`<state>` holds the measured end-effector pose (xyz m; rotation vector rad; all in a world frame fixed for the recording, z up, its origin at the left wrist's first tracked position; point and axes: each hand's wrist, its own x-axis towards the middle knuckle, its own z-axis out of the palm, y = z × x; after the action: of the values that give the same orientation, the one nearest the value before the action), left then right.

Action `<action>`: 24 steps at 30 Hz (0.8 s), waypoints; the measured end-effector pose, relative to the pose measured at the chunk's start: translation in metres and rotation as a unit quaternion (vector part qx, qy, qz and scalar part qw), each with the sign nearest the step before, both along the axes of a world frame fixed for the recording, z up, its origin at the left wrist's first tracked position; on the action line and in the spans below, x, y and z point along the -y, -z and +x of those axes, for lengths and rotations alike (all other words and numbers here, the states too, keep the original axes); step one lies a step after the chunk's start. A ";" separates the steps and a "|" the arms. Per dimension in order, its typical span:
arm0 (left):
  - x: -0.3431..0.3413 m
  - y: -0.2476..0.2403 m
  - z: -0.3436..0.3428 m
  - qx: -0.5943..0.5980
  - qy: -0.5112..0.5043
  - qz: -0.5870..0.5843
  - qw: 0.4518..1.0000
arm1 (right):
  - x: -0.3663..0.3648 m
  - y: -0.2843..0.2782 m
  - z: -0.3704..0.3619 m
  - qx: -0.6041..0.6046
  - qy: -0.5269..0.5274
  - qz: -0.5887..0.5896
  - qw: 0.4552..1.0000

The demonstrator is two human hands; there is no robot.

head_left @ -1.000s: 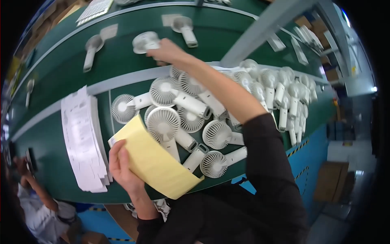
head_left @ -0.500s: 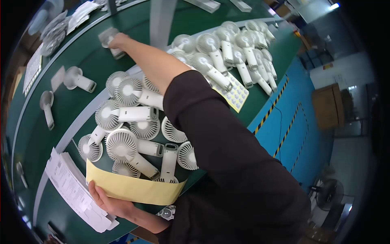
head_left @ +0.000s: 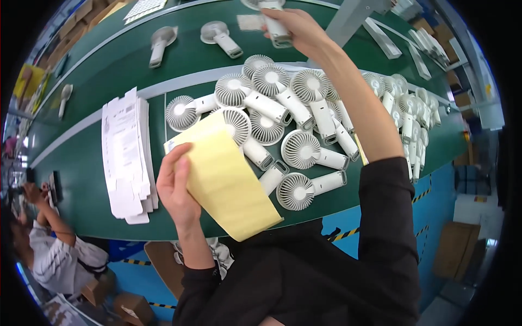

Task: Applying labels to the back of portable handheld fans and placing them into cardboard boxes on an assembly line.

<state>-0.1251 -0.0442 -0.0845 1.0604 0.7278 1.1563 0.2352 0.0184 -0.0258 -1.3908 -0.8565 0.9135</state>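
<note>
My left hand (head_left: 178,190) pinches the edge of a yellow sheet (head_left: 231,182), thumb in front, and holds it slanted over the near part of the table. Stretched far forward, my right hand (head_left: 299,30) is closed on the handle of a white handheld fan (head_left: 278,31); the picture's top edge cuts off part of its head. Beneath and beyond the sheet lies a pile of white handheld fans (head_left: 302,149), some partly covered by it. Two more fans, one of them (head_left: 220,39), lie on the far strip of the table to the left of my right hand.
Left of the sheet is a stack of flat white cartons (head_left: 126,163). More fans (head_left: 416,111) crowd the right end of the green table (head_left: 81,195). A grey post (head_left: 350,24) rises beyond my right forearm. At the lower left sits another person (head_left: 65,247).
The view has swung left. The yellow sheet, seen as a low curved band before, is now raised and tilted. My right hand keeps its fan, now lifted and clearer to see.
</note>
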 end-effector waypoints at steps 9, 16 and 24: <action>0.045 -0.018 0.027 -0.061 0.085 0.049 0.993 | 0.157 -0.007 -0.053 -0.005 0.004 0.040 0.999; 0.083 0.000 0.061 -0.114 0.156 0.092 0.977 | 0.280 0.029 -0.062 -0.091 0.095 0.033 0.991; 0.105 0.010 0.098 -0.164 0.182 0.091 0.965 | 0.371 0.074 -0.057 -0.193 0.207 -0.012 0.959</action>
<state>-0.0266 -0.1491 -0.0943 1.4958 0.6523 0.7473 0.1782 -0.3524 -0.1000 -1.2878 -0.2445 0.8275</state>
